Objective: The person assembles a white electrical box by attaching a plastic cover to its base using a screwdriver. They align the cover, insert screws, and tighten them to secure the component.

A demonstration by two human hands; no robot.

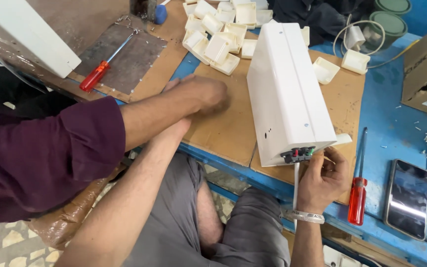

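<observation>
We see one white plastic housing [285,89] lying on the cardboard sheet [228,128], its near end at the bench edge. Our right hand [324,178] has its fingers curled together at the terminal block [298,153]. Our left hand [201,91] rests on the cardboard; we cannot tell its fingers. Two red-handled screwdrivers [358,198] lie apart; one phone [407,198] is near the edge.

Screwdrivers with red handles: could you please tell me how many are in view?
2. One red-handled screwdriver lies on the metal sheet at upper left; the other lies on the blue table, right of the right hand. Others may be hidden.
</observation>
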